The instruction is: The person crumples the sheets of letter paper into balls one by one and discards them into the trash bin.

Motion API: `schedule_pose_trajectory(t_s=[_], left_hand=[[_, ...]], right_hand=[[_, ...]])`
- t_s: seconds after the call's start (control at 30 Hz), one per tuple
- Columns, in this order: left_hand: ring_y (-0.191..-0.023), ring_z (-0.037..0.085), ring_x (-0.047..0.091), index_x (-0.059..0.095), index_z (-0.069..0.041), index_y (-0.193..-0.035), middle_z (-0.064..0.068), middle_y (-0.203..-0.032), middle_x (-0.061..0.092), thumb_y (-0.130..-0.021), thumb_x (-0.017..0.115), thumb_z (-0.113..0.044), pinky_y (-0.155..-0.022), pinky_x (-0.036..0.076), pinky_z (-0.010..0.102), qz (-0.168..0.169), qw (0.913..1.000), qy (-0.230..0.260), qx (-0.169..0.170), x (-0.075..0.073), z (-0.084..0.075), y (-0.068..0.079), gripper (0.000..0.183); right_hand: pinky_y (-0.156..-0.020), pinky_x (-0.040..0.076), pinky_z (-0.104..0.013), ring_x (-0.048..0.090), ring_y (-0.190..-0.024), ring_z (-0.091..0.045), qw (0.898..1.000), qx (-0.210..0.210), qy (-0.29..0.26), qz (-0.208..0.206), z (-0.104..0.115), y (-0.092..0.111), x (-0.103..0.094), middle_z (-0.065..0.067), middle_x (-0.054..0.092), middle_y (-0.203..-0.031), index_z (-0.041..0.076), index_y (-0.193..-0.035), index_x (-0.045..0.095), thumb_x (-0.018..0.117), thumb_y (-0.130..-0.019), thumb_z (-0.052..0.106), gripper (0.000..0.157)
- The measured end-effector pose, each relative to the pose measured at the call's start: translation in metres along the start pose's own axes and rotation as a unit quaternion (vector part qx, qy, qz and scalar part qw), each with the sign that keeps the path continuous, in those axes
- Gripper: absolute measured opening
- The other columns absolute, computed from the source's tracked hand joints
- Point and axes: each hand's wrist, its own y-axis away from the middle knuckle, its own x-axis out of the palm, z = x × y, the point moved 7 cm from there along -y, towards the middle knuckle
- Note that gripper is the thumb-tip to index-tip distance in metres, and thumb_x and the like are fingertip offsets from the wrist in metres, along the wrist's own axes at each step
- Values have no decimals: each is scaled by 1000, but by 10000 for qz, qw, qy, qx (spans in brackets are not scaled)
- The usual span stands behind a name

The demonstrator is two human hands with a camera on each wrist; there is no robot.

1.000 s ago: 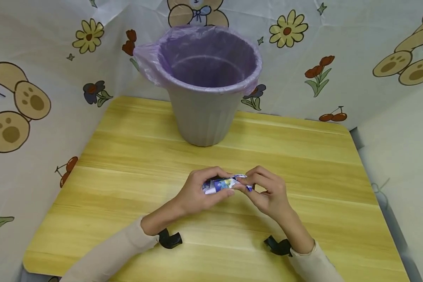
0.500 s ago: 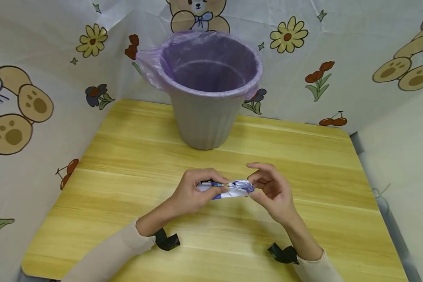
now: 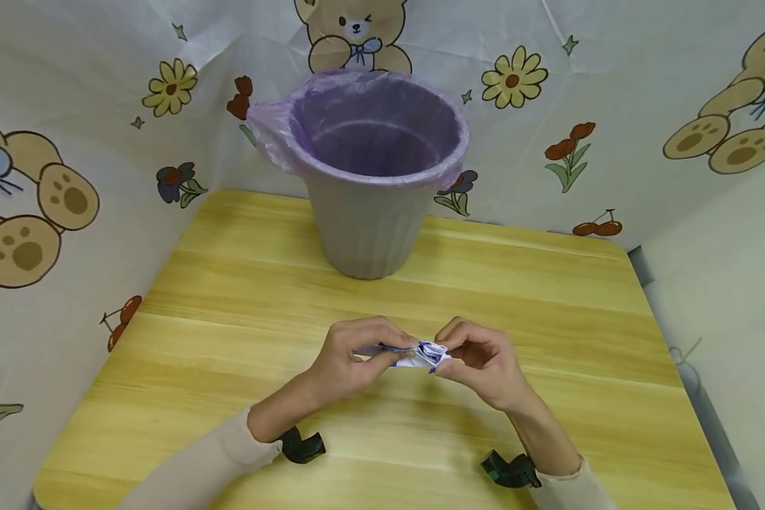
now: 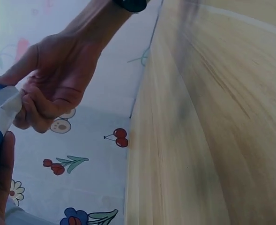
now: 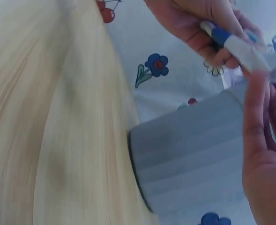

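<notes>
A small white-and-blue printed packet (image 3: 428, 355), folded and crumpled, is held between both hands above the table. My left hand (image 3: 350, 356) pinches its left part between thumb and fingers. At the other end, my right hand (image 3: 484, 365) has thumb and fingertips on the crumpled edge. In the left wrist view the packet (image 4: 4, 112) appears at the left margin, bent near the right hand (image 4: 58, 79). The right wrist view shows the packet (image 5: 243, 52) stretching from the left hand (image 5: 205, 26) to the right fingers. Fingers hide part of it.
Behind the hands, a grey bin (image 3: 370, 227) lined with a purple bag (image 3: 274, 131) stands on the yellow wood-grain table (image 3: 229, 283). A white cloth (image 3: 612, 85) printed with bears and flowers hangs behind. Black wrist mounts (image 3: 302, 448) sit under the forearms.
The packet has turned, showing its white folded end where coloured print showed before. The right fingers spread, then closed onto that end again. The head view tilted slightly upward.
</notes>
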Motion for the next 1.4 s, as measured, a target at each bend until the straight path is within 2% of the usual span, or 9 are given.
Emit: schedule_pose_trajectory(t_s=[0.17, 0.33, 0.4, 0.7, 1.0, 1.07, 1.13, 1.33, 1.4], left_hand=[[-86, 22, 81, 79, -4, -99, 13, -96, 81, -89, 78, 13, -76, 66, 20, -244, 9981, -529, 206, 4, 2, 2, 20], [-86, 20, 82, 79, -6, -99, 10, -95, 82, -92, 80, 6, -78, 65, 19, -506, 9933, -1038, -43, 2, 10, -1, 14], [-82, 19, 81, 78, -6, -96, 10, -93, 82, -90, 83, 4, -74, 65, 19, -674, 9904, -1165, -310, -4, 14, -1, 13], [-70, 5, 68, 79, -13, -90, -2, -85, 78, -91, 88, -15, -61, 57, 19, -808, 9658, -2024, -1402, -16, 22, 0, 9], [-74, 2, 69, 76, -10, -100, 0, -88, 76, -105, 72, -17, -63, 59, 19, -602, 9675, -1121, -2187, 8, 24, -2, 9], [-70, 2, 66, 76, -11, -99, 0, -86, 76, -106, 70, -17, -59, 56, 18, -558, 9669, -1058, -2256, 11, 27, 0, 12], [-66, 2, 61, 76, -12, -97, -1, -83, 74, -106, 70, -18, -54, 50, 18, -576, 9652, -1064, -2319, 9, 30, 1, 13], [-62, 5, 57, 80, -13, -104, 1, -84, 75, -105, 71, -19, -50, 47, 21, -680, 9688, -858, -2224, -4, 30, -3, 10], [-66, 6, 60, 81, -11, -106, 3, -88, 77, -105, 72, -17, -54, 52, 23, -614, 9753, -706, -1999, -5, 26, -5, 11]], right_hand=[[-66, 57, -19, 61, -75, -12, 9777, -653, 1972, -316, 14, -5, 15, -8, 67, -89, 0, -89, 67, 73, -97, -7, 12], [-54, 44, -10, 51, -59, -6, 8612, -1538, 4792, -714, 31, -12, 35, -1, 62, -79, 8, -82, 66, 69, -106, 17, 26], [-53, 44, -11, 52, -57, -8, 8319, -1702, 5226, -764, 31, -14, 41, -1, 61, -78, 7, -81, 65, 66, -107, 17, 28], [-51, 50, -19, 58, -60, -11, 7712, -1965, 5994, -860, 28, -22, 41, -6, 63, -80, 2, -83, 68, 65, -107, 16, 27], [-49, 53, -33, 62, -61, -23, 7093, -1853, 6660, -1378, 21, -21, 31, -13, 66, -80, -4, -92, 75, 68, -103, 10, 19], [-50, 54, -32, 63, -62, -22, 7187, -1716, 6580, -1451, 20, -16, 32, -13, 68, -82, -5, -95, 76, 67, -105, 12, 22], [-52, 55, -29, 65, -63, -20, 7512, -1519, 6257, -1452, 21, -13, 28, -12, 70, -83, -3, -97, 78, 65, -105, 12, 22], [-72, 63, -18, 71, -77, -10, 9348, -325, 3315, -1233, 17, -13, -3, -5, 74, -94, -1, -103, 78, 70, -94, -12, 16], [-77, 63, -18, 71, -84, -9, 9688, -72, 2149, -1231, 13, -13, -10, -5, 73, -101, -9, -107, 71, 72, -89, -21, 23]])
